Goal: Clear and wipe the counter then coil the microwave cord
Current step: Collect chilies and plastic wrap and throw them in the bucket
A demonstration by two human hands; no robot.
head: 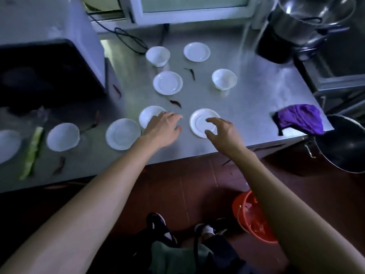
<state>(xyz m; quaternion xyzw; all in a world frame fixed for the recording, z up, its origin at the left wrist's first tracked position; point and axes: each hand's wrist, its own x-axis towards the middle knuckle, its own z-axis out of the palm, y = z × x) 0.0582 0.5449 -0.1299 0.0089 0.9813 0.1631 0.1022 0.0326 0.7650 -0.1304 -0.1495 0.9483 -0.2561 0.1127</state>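
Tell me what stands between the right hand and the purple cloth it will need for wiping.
Nothing visible. The right hand hovers open over a white saucer, and only bare steel counter lies between it and the purple cloth at the counter's right edge.

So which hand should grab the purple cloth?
The right hand, probably. The purple cloth lies at the counter's right edge, on that hand's side; the left hand is farther off, over a white dish.
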